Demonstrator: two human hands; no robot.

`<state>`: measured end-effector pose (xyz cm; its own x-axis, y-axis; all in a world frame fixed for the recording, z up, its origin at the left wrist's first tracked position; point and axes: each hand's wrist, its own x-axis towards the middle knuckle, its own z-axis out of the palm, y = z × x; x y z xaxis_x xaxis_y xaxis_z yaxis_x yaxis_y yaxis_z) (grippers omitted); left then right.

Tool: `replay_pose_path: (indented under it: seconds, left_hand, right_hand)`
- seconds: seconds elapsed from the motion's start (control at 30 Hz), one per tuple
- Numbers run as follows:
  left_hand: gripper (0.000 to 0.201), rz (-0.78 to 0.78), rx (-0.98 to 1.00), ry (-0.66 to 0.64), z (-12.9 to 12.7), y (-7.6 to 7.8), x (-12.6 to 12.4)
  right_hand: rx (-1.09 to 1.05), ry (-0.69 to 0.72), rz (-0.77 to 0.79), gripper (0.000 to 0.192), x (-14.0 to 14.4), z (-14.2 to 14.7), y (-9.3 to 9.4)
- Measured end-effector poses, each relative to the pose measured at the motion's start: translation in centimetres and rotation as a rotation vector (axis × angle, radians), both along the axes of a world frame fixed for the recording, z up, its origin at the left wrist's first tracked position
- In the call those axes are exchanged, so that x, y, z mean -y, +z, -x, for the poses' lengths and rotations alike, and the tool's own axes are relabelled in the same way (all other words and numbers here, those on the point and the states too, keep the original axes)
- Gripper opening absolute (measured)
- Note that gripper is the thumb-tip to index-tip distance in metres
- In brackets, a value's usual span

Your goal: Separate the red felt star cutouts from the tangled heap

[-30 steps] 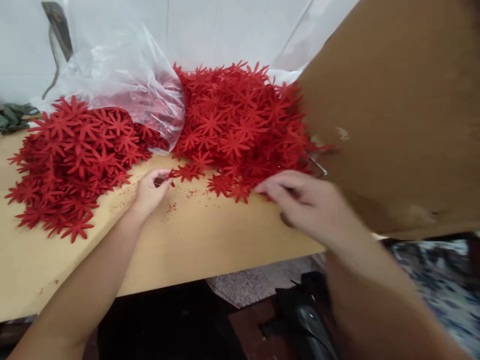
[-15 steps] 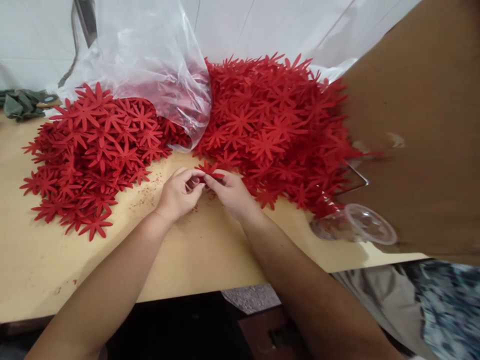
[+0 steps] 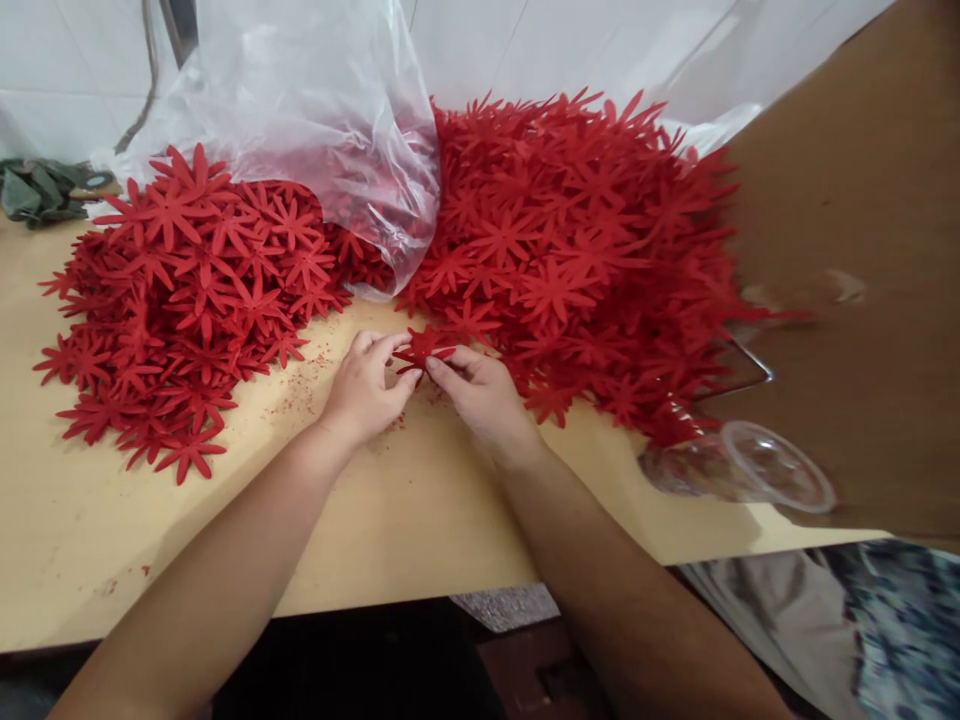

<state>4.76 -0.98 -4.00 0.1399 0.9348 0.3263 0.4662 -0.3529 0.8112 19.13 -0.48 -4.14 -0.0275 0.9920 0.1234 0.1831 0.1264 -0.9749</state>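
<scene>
My left hand (image 3: pixel 365 385) and my right hand (image 3: pixel 484 392) meet at the middle of a light wooden table (image 3: pixel 390 520). Between their fingertips they pinch one red star-shaped flower cutout (image 3: pixel 421 346), held just above the tabletop. A large heap of the same red cutouts (image 3: pixel 577 250) lies right behind my right hand. A second, flatter heap of cutouts (image 3: pixel 187 290) spreads out to the left of my left hand.
A clear plastic bag (image 3: pixel 315 130) drapes over the gap between the heaps. A brown cardboard sheet (image 3: pixel 862 280) fills the right side, with a clear plastic cup (image 3: pixel 742 465) lying on its side below it. Red crumbs (image 3: pixel 300 395) dot the wood. Green material (image 3: pixel 37 190) lies far left.
My right hand came from the right heap to the middle and joined my left hand on one cutout. The view shifted, and the clear cup came into sight at the right.
</scene>
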Motion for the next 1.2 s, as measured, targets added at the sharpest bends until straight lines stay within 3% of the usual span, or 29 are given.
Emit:
replay_pose_path:
  seconds: [0.2,0.6,0.9,1.2]
  left_hand:
    - [0.034,-0.018,-0.006,-0.026,0.0,-0.2,0.1]
    - [0.033,0.014,0.087,-0.141,-0.1,0.0,0.4]
    - [0.025,0.18,0.318,-0.183,-0.3,1.4,0.9]
    - [0.013,0.301,0.453,-0.179,-0.6,1.2,0.8]
  right_hand:
    - [-0.076,-0.023,0.016,0.022,0.5,0.2,0.8]
    - [0.087,0.027,-0.083,0.034,1.3,-0.3,2.0]
    - [0.149,0.04,-0.123,0.033,1.6,-0.3,2.1]
    - [0.17,0.044,-0.105,0.037,1.7,-0.1,2.4]
